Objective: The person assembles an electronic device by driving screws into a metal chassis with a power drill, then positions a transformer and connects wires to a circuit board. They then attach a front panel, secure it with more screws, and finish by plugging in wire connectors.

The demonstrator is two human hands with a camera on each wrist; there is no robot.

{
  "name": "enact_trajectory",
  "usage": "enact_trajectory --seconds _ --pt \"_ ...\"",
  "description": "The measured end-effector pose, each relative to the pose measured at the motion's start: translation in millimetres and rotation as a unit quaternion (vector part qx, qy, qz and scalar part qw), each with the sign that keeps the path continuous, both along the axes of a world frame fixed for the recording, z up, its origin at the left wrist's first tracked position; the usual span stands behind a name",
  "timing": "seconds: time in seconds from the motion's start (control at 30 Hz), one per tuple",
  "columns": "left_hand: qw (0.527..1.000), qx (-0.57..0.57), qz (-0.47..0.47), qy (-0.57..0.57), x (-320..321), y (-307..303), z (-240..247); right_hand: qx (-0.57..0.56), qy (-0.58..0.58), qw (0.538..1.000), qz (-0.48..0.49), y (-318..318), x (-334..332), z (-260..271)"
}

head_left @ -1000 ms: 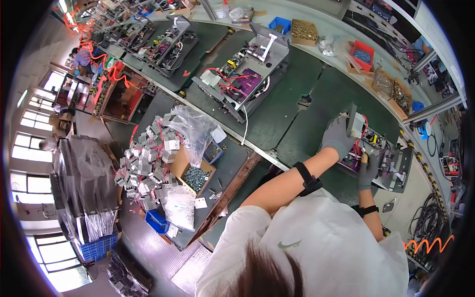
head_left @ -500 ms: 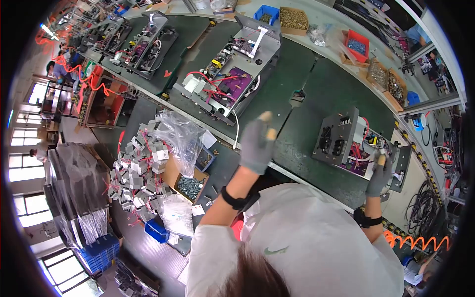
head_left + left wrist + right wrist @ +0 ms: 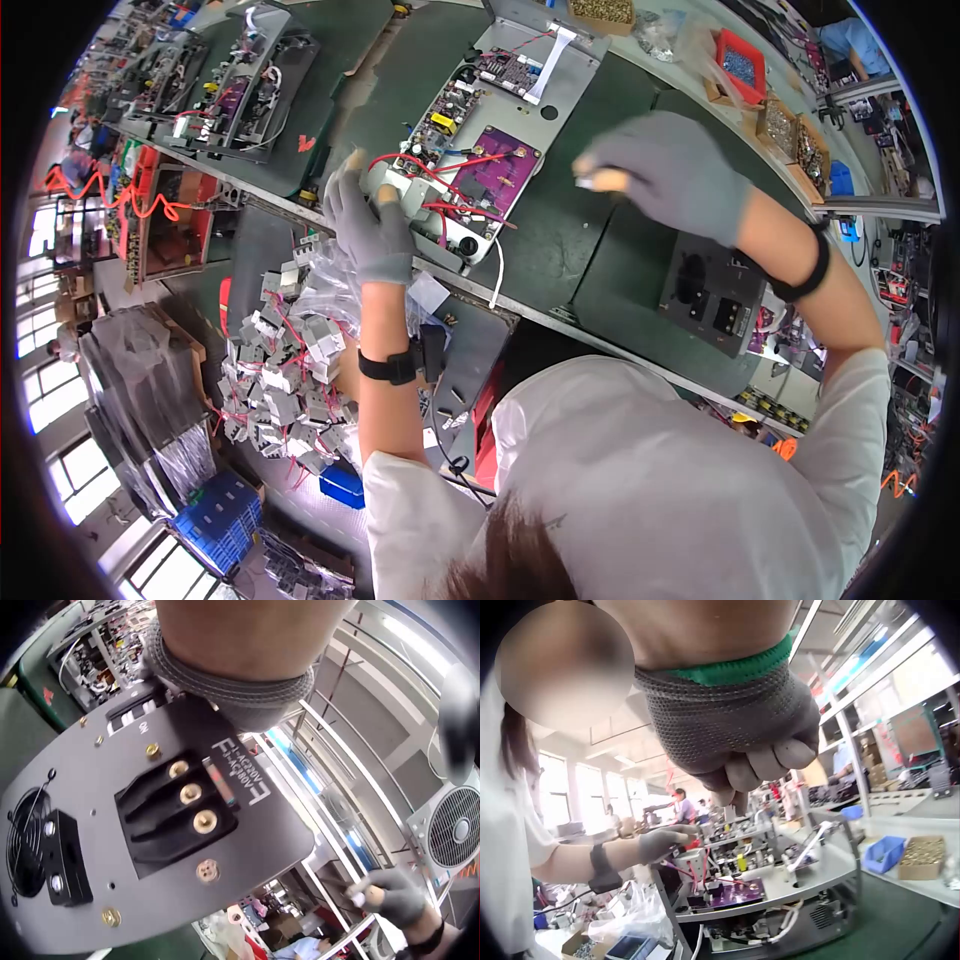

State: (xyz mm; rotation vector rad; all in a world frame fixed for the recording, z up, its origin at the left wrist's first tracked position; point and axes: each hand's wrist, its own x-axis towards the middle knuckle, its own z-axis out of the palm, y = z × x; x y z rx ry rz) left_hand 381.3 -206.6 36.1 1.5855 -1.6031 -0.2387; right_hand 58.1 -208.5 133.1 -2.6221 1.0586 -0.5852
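My gloved left hand is at the near end of an open metal chassis with a purple circuit board and red wires. Its fingers are extended beside the end panel, which bears a fan grille, brass terminals and white voltage marks in the left wrist view. That panel hides most of the hand there. My gloved right hand is raised over the bench, right of this chassis, and pinches a small white piece between bare thumb and fingertip. Its fingers are curled in the right wrist view.
A second chassis stands on the right, under my right forearm. Grey blocks with red wires are heaped on a side table, with a plastic bag. A red bin and boxes of small parts line the back shelf. More chassis stand farther left.
Both hands have left the right-hand chassis and moved leftward. The left hand has reached the middle chassis; the right hand has lifted over the bench, with the white piece now showing.
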Motion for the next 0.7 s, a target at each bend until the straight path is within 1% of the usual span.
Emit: enact_trajectory --seconds 0.03,0.07,0.13,0.17,0.2,0.23,0.27,0.3,0.33,0.37,0.43,0.47,0.5,0.57,0.6,0.63,0.7 --pt "0.997 -0.017 0.009 -0.072 -1.9 1.2 -1.9 0.030 -0.022 0.999 0.017 -19.9 24.1 -19.7" --pt "0.999 -0.007 0.014 -0.030 -5.7 2.2 1.7 0.084 0.019 0.996 0.019 -35.9 47.6 -27.4" --pt "0.999 -0.003 0.005 -0.034 -2.1 2.0 -0.2 0.079 0.084 0.991 0.066 -63.2 88.9 -46.4" --pt "0.999 -0.007 -0.004 -0.041 -0.7 2.2 -0.9 0.087 0.086 0.990 0.069 -74.6 106.2 -58.0" --pt "0.999 -0.009 -0.011 -0.040 -1.0 2.2 1.3 0.084 0.148 0.981 0.089 -83.8 121.7 -69.5" --pt "0.999 0.000 -0.011 -0.038 -2.2 2.3 3.5 0.081 0.207 0.969 0.109 -89.5 131.1 -79.0" --pt "1.000 0.015 -0.013 -0.021 -3.6 2.5 5.9 0.090 0.207 0.968 0.110 -91.6 136.0 -85.1" --pt "0.999 0.030 -0.013 -0.004 -3.1 2.8 7.2 0.084 0.232 0.960 0.131 -92.4 140.2 -89.2" --pt "0.999 0.037 -0.005 -0.030 -1.0 3.4 7.2 0.077 0.256 0.952 0.152 -92.7 143.1 -93.1" --pt "0.999 0.045 -0.005 -0.029 -0.2 3.0 7.6 0.084 0.256 0.951 0.155 -92.3 143.2 -97.6" --pt "0.999 0.026 -0.026 -0.019 -1.8 2.0 9.6 0.060 0.199 0.965 0.160 -89.8 138.7 -104.0" --pt "0.999 0.022 -0.022 -0.019 -3.4 1.3 10.5 0.072 0.162 0.972 0.153 -89.2 135.2 -104.2" --pt "0.999 0.027 -0.018 -0.019 -4.6 1.6 10.1 0.076 0.162 0.971 0.158 -89.6 134.3 -107.3" --pt "0.999 0.036 -0.013 0.023 -6.1 2.8 9.4 0.009 0.152 0.974 0.169 -90.2 133.9 -114.3" --pt "0.999 0.037 -0.023 0.013 -4.9 2.5 10.0 -0.030 0.157 0.971 0.176 -90.2 136.2 -116.6" --pt "0.999 0.040 -0.021 0.013 -4.8 2.9 9.2 -0.027 0.156 0.971 0.179 -90.7 137.0 -116.8" --pt "0.999 0.028 -0.022 0.020 -5.0 3.2 7.1 -0.017 0.193 0.961 0.196 -94.8 138.7 -110.4"
